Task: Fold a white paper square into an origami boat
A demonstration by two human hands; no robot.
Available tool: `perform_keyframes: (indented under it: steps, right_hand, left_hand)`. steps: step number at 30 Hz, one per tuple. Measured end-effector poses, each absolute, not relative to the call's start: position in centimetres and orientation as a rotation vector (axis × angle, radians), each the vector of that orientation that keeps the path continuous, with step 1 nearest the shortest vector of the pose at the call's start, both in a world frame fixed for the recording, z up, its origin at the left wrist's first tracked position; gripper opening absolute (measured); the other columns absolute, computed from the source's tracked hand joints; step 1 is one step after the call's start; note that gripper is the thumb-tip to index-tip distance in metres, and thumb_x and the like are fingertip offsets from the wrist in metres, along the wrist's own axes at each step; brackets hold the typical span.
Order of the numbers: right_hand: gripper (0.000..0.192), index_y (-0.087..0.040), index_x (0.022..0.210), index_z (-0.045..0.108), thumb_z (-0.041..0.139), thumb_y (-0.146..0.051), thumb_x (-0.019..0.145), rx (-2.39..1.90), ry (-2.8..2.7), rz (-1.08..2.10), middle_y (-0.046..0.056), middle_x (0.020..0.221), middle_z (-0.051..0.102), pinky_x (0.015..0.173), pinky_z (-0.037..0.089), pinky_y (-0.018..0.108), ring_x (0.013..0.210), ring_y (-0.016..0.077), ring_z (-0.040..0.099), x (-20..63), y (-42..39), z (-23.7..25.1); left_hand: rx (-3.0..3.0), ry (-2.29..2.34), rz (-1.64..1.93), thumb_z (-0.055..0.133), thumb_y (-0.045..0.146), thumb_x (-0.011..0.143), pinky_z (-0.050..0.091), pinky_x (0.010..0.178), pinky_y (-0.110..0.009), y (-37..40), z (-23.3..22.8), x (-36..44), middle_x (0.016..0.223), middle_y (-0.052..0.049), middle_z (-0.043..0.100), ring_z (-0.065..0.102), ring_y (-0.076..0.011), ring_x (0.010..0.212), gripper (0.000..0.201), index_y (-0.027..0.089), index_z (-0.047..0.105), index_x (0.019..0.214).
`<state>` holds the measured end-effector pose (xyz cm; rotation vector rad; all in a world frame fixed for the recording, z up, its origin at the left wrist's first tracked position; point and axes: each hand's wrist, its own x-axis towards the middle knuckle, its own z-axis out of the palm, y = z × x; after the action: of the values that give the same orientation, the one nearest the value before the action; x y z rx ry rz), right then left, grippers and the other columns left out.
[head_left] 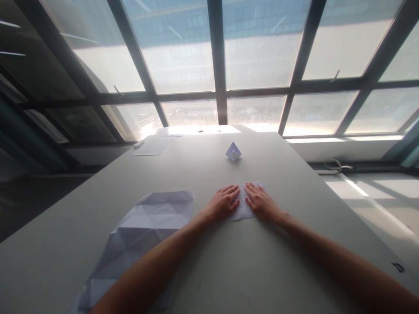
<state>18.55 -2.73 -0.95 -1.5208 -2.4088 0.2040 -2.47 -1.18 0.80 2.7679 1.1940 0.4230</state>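
A small sheet of white paper (242,210) lies flat on the table under both hands. My left hand (223,203) rests palm down on its left side, fingers stretched out. On the right side, my right hand (260,201) presses flat in the same way. The hands cover much of the paper; a strip between them and the lower edge show. Beyond them stands a small folded paper boat (233,151). To the left, partly behind my left forearm, lies a large creased sheet of paper (149,220).
The white table (278,270) reaches toward a wall of windows (186,61). Flat white sheets (149,147) lie at its far left. A coiled cable (334,165) is beyond the right edge. A small dark mark (398,267) is near the right edge.
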Motion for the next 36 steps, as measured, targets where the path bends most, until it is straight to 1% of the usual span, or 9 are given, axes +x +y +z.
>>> perform_keyframes:
  steps: [9,12,17,36]
  right_hand:
    - [0.054,-0.01,0.145,0.035,0.031,-0.03,0.095,-1.574,-2.367,0.148,0.013,0.151,0.032,0.115,0.018,0.043,0.141,0.0219,0.025,19.3,-2.3,-1.4]
    - [0.052,-0.012,0.145,0.036,0.032,-0.029,0.095,-1.557,-2.379,0.156,0.012,0.151,0.032,0.115,0.019,0.042,0.141,0.021,0.026,19.7,-1.9,-1.3]
    - [0.051,-0.015,0.144,0.038,0.035,-0.029,0.095,-1.481,-2.416,0.192,0.01,0.151,0.033,0.115,0.019,0.04,0.14,0.0196,0.026,20.4,-1.4,-0.9]
    - [0.05,-0.016,0.143,0.04,0.036,-0.029,0.094,-1.45,-2.426,0.196,0.011,0.15,0.035,0.115,0.019,0.04,0.14,0.0195,0.028,20.7,-1.4,-0.6]
  left_hand:
    - [2.8,1.215,0.436,0.048,0.035,0.093,0.036,0.106,-0.039,-1.2,1.0,-2.3,0.142,-0.004,0.048,0.04,-0.0218,0.131,0.043,0.026,0.049,0.135]
    - [2.797,1.222,0.456,0.049,0.033,0.093,0.038,0.104,-0.041,-1.2,1.0,-2.4,0.141,-0.003,0.049,0.043,-0.0222,0.128,0.04,0.027,0.052,0.132]
    - [2.787,1.212,0.502,0.051,0.028,0.091,0.04,0.102,-0.039,-1.2,1.1,-2.4,0.136,-0.002,0.054,0.048,-0.0223,0.122,0.035,0.028,0.058,0.125]
    - [2.77,1.199,0.542,0.052,0.025,0.09,0.042,0.1,-0.037,-1.3,1.3,-2.3,0.13,-0.002,0.058,0.05,-0.0216,0.117,0.033,0.028,0.06,0.122]
